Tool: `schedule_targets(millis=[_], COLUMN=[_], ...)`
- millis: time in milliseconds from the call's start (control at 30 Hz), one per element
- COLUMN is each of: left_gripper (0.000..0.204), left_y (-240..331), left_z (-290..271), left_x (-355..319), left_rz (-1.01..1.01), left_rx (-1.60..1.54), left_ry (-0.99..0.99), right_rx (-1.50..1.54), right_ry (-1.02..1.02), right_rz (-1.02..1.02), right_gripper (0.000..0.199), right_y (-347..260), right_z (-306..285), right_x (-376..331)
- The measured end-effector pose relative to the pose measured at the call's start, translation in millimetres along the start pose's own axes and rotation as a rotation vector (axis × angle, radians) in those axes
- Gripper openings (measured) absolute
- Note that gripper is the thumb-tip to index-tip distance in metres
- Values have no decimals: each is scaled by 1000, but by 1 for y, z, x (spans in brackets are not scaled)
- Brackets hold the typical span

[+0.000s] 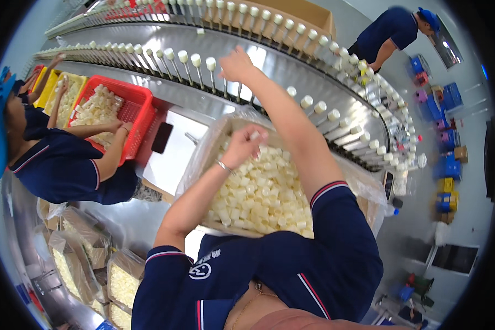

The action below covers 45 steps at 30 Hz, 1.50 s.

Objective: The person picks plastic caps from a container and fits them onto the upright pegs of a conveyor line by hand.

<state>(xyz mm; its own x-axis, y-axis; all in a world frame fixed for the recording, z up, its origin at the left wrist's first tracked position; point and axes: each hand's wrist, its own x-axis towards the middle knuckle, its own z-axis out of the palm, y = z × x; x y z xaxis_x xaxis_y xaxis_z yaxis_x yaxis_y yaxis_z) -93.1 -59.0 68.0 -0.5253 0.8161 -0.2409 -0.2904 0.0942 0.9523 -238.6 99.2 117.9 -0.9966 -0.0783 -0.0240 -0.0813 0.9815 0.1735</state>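
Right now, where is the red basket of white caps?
In the head view, the red basket sits at upper left, against the curved metal conveyor, beside a yellow basket, with a co-worker's arm reaching into it.

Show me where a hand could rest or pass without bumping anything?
Bare metal lies between the red basket and the lined box of pale caps, beside a dark phone. The peg row is crowded; the right hand reaches there.

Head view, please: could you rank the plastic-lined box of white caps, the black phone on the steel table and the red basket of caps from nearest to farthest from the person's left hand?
From the left hand:
1. Plastic-lined cardboard box of small white caps, directly beneath the hand.
2. Flat black phone, on the steel table to its left.
3. Red plastic basket of caps, farther left, before a co-worker.
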Motion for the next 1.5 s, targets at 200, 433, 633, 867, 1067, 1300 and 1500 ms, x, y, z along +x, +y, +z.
schedule_targets(millis=[200,433,633,867,1067,1300,1500], left_gripper=[25,29,28,31,33,23,43], left_y=[15,18,42,81,95,108,106], left_z=[-19,-6,-1,-111,-181,-164,-101], left_x=[-1,-13,-36,27,90,152,122], left_rz=[145,178,180,637,574,249,805], left_rx=[-705,-825,-368,814,1228,1585,1766], left_ry=[-110,-283,-117,583,697,355,406], right_rx=[333,562,738,694,525,1692,2087], right_ry=[775,491,24,-19,-122,100,301], right_rz=[-105,-81,18,4,-69,220,297], right_gripper=[37,41,44,38,43,34,25], right_y=[-8,-71,-96,-95,-99,-76,-41], right_z=[19,78,122,106,117,81,50], right_x=[-111,-288,-337,-324,-308,-329,-316])
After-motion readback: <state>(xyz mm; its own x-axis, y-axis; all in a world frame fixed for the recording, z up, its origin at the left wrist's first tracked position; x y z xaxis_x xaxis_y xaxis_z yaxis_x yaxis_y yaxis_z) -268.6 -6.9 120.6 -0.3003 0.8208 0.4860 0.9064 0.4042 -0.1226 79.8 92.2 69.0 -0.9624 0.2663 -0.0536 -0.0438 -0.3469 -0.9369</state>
